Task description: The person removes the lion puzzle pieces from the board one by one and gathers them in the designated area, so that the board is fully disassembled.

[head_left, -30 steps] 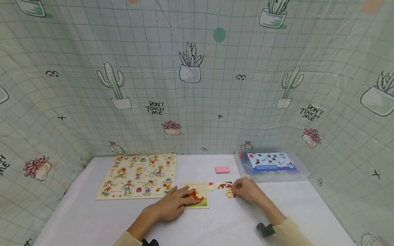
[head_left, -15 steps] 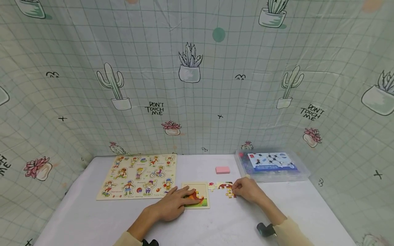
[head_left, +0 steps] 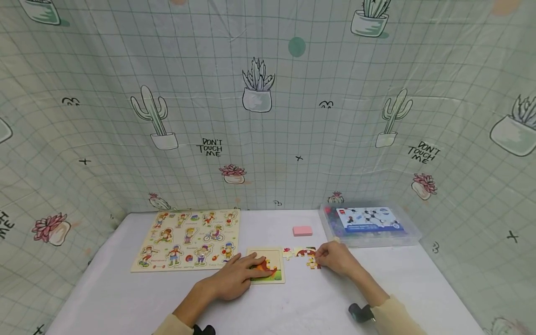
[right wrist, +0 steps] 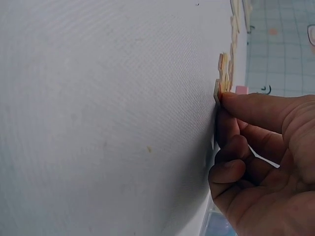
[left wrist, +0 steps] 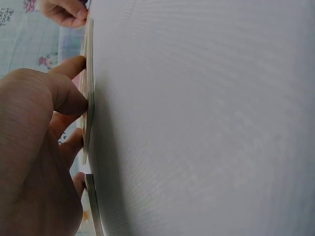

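My left hand (head_left: 232, 279) rests flat with spread fingers on a small wooden puzzle board (head_left: 270, 253) showing a reddish animal picture; in the left wrist view, the thumb lies against the board's edge (left wrist: 89, 93). To the board's right, my right hand (head_left: 338, 258) pinches a puzzle piece (right wrist: 217, 90) between thumb and forefinger, its other fingers curled. The pinched piece is mostly hidden in the head view. Beside those fingertips lie a yellow puzzle piece (head_left: 311, 264) and a red-brown one (head_left: 304, 251). Closer to the board is a pale piece with a pink flower (head_left: 288, 253).
A large wooden board (head_left: 177, 232) with pictures of children playing sports lies at the left. Behind the loose pieces sits a pink block (head_left: 302, 231). A clear plastic box (head_left: 412, 235) with a blue-and-white label stands at the back right, near the patterned cloth backdrop (head_left: 276, 153).
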`<state>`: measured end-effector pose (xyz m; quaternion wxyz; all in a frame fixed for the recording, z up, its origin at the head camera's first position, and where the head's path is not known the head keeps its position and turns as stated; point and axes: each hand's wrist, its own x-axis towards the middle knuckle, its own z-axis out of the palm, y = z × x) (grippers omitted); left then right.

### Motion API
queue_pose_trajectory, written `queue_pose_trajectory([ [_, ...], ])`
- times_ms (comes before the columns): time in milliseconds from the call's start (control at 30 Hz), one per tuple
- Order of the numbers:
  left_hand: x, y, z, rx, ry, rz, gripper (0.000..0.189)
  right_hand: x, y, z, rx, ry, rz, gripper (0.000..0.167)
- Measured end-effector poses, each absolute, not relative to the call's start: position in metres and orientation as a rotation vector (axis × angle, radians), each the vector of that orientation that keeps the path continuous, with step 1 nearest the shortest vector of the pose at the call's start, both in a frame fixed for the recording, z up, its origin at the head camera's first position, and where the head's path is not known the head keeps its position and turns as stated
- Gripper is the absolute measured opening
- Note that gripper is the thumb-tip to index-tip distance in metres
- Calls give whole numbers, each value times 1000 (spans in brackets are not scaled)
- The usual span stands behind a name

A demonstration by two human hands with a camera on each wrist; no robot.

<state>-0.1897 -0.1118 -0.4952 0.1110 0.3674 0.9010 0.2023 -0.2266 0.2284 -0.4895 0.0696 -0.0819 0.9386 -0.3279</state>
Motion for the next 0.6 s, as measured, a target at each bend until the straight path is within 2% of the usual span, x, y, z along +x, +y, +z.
queue_pose_trajectory([
  [600,-189,-111,-497,1078,2671,561,58,-226,228,-492,-229,2836,-991,8],
])
